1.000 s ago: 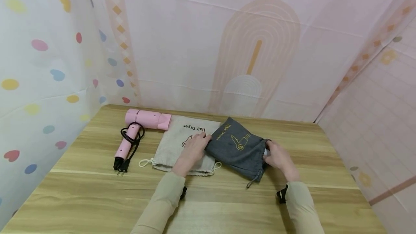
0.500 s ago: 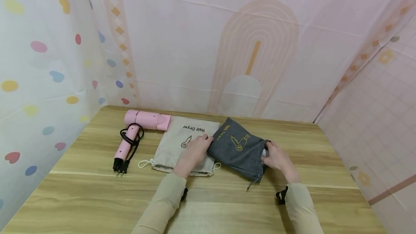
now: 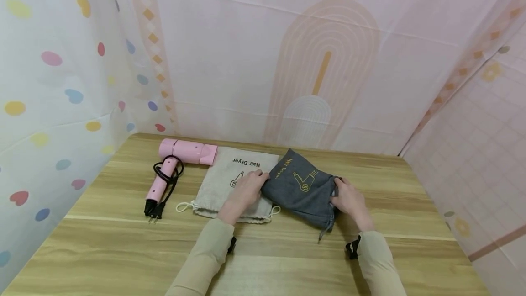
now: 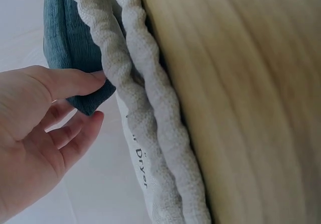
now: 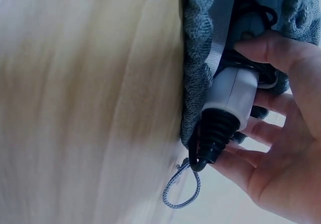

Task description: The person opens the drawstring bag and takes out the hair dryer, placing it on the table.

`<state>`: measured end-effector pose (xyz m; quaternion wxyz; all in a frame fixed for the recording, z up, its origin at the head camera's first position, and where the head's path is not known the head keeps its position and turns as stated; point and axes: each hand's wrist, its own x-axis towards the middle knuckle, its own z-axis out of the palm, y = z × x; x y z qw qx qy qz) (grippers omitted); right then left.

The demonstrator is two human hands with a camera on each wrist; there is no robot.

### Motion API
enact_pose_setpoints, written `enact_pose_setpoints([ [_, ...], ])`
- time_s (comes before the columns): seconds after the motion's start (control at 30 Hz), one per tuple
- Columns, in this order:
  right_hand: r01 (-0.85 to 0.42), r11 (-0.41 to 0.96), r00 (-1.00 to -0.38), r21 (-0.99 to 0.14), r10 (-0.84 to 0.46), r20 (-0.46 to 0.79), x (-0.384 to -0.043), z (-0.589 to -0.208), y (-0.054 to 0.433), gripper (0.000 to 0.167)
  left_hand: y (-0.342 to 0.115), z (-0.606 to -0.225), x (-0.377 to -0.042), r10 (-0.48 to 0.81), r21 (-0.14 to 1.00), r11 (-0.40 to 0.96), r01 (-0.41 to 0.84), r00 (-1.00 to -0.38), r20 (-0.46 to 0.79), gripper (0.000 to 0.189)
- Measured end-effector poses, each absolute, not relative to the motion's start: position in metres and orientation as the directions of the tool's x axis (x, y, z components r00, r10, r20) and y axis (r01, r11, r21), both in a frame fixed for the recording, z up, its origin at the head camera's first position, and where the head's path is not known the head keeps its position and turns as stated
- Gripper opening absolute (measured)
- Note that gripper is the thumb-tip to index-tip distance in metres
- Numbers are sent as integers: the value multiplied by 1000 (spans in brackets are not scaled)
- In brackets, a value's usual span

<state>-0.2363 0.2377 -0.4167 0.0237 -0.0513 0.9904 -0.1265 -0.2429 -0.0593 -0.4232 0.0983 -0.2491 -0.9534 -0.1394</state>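
In the middle of the head view we see the grey drawstring bag [image 3: 299, 188] lying on the wooden table [image 3: 123, 241], its left corner overlapping the beige bag [image 3: 223, 186] printed "Hair Dryer". Our left hand [image 3: 244, 192] rests on the beige bag, and in the left wrist view the thumb and fingers [image 4: 75, 83] pinch the grey bag's corner [image 4: 75, 38], with the beige bag's thick corded hem [image 4: 145, 113] pressed between that corner and the table edge.

Our right hand [image 3: 349, 200] is at the grey bag's mouth, on the right of the frame centre. The right wrist view shows its fingers [image 5: 266, 48] curled round the pale handle end of a hair dryer [image 5: 233, 96] that sticks out of the bag mouth, the black cord collar [image 5: 213, 138] pointing toward the bottom of the frame. The gathered rim of the bag [image 5: 198, 73] crowds the handle on the left, and a loop of grey drawstring [image 5: 183, 189] trails onto the table below it.

To the left of the beige bag, well apart from both hands, lies a pink hair dryer [image 3: 181, 156] with its black cord [image 3: 166, 182] coiled round the handle and the plug toward the lower left. Patterned curtains [image 3: 61, 81] close in the table's far and side edges.
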Motion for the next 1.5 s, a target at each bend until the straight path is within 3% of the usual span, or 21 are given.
enact_pose_setpoints([
  [0.17, -97, 953, -992, -287, -115, -45, -237, -415, 243, 62, -60, -422, -244, 465, 199, 836, 511, -853, 235, 36],
  [0.7, -131, 937, -978, -325, -176, -112, -240, -414, 254, 63, -66, -422, -237, 410, 255, 885, 390, -912, -28, 25],
  [1.1, -213, 902, -958, -376, -268, -99, -239, -416, 257, 62, -58, -420, -244, 393, 242, 886, 396, -917, 62, 26],
  [1.33, -236, 889, -952, -393, -292, -89, -240, -417, 258, 61, -37, -414, -265, 472, 209, 821, 532, -837, 277, 32],
  [1.5, -239, 888, -952, -392, -295, -87, -239, -418, 256, 59, -28, -412, -273, 542, 158, 794, 587, -802, 252, 37],
])
